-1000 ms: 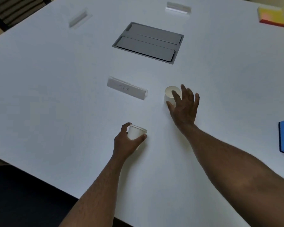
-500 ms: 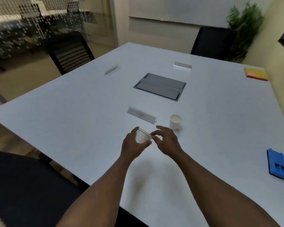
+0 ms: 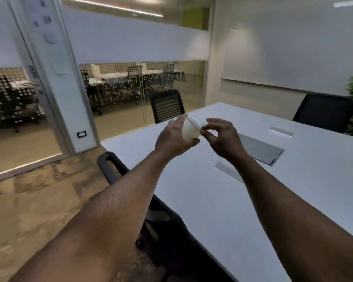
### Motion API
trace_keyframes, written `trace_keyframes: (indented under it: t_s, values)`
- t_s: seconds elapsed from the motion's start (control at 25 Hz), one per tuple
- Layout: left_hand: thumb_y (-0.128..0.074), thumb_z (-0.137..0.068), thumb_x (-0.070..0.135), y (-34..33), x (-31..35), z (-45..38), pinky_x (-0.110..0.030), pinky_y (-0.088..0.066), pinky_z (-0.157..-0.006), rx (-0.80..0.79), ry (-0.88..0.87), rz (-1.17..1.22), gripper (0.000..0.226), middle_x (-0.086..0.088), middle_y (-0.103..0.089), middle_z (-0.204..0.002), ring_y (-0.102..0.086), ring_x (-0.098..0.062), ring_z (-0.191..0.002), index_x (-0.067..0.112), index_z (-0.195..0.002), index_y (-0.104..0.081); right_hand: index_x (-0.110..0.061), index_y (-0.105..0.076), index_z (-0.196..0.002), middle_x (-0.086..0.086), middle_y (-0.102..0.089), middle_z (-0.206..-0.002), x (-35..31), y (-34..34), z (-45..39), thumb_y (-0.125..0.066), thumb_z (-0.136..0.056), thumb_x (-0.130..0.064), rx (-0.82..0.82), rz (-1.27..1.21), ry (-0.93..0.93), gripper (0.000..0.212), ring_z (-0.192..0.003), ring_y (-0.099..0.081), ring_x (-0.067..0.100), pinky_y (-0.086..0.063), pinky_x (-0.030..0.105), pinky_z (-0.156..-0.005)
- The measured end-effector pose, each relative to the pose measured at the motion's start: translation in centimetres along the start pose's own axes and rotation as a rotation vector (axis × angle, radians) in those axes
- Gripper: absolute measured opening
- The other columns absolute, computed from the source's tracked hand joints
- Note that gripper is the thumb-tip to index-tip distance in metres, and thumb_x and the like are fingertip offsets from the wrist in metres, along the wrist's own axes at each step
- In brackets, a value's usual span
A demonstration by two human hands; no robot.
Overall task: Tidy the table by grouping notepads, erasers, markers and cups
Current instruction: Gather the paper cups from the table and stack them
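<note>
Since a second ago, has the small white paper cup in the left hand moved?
Yes. The small white paper cup has risen off the white table, away from its near edge, and now tilts sideways in the left hand.

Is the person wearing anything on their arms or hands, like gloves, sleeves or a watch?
No. Both forearms are bare all the way to the bottom of the picture, with no sleeve edge in view. The left hand and right hand wear no gloves, and no watch, bracelet or ring shows on the parts visible. Some hair shows along the forearms.
</note>
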State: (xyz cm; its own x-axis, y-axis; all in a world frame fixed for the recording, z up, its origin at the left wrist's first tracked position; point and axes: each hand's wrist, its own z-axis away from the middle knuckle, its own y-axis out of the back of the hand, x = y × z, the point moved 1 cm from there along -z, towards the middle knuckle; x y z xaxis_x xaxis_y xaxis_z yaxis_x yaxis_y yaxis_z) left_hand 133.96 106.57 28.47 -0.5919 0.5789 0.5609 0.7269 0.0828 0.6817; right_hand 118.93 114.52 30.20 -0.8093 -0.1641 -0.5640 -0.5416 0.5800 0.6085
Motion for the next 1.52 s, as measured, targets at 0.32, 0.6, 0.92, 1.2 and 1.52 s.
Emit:
trace_keyframes:
  t_s: [0.32,0.6,0.92,1.2,1.52]
  values:
    - [-0.080,-0.069,0.053,17.4,-15.1,3.4,-0.030,-0.044,-0.073,0.228,0.140,-0.188,0.093,-0.006,-0.056,-0.129,-0.059,-0.029,-0.106,0.035,-0.146,-0.030,-0.018,-0.074,-0.102,0.002,-0.062,-0.128,-17.1,-14.8,-3.8,-0.064,-0.089,-0.028,-0.160,-0.102,0.261,0.018,-0.122,-0.048,0.021,-0.038,0.039,-0.103]
    - [-0.077,-0.065,0.056,30.5,-37.7,8.8,-0.031,-0.041,-0.071,0.265,0.364,-0.339,0.089,-0.003,-0.058,-0.127,-0.059,-0.029,-0.103,0.041,-0.140,-0.032,-0.015,-0.072,-0.102,0.005,-0.063,-0.125,-30.9,-38.1,-4.8,-0.061,-0.091,-0.028,-0.384,-0.271,0.314,0.020,-0.115,-0.056,0.023,-0.045,0.039,-0.098]
    - [-0.075,-0.062,0.058,35.9,-55.0,13.5,-0.038,-0.053,-0.076,0.200,0.596,-0.363,0.085,0.004,-0.059,-0.126,-0.061,-0.026,-0.101,0.039,-0.134,-0.036,-0.016,-0.071,-0.101,0.004,-0.065,-0.117,-37.8,-57.6,-3.8,-0.059,-0.091,-0.029,-0.620,-0.303,0.254,0.020,-0.108,-0.059,0.021,-0.047,0.038,-0.091]
    - [-0.073,-0.063,0.059,35.9,-69.9,10.7,-0.037,-0.054,-0.070,0.139,0.759,-0.337,0.077,0.006,-0.062,-0.117,-0.061,-0.023,-0.091,0.039,-0.128,-0.036,-0.017,-0.071,-0.100,0.000,-0.066,-0.117,-37.9,-74.3,-9.5,-0.060,-0.089,-0.030,-0.711,-0.293,0.209,0.020,-0.107,-0.059,0.019,-0.046,0.031,-0.083]
    - [-0.076,-0.065,0.054,36.4,-86.4,-2.8,-0.035,-0.053,-0.075,0.038,0.807,-0.298,0.079,0.007,-0.062,-0.123,-0.060,-0.022,-0.099,0.039,-0.133,-0.039,-0.019,-0.072,-0.100,0.001,-0.068,-0.114,-35.9,-91.8,-22.3,-0.061,-0.088,-0.030,-0.825,-0.338,0.055,0.019,-0.105,-0.061,0.019,-0.049,0.036,-0.090]
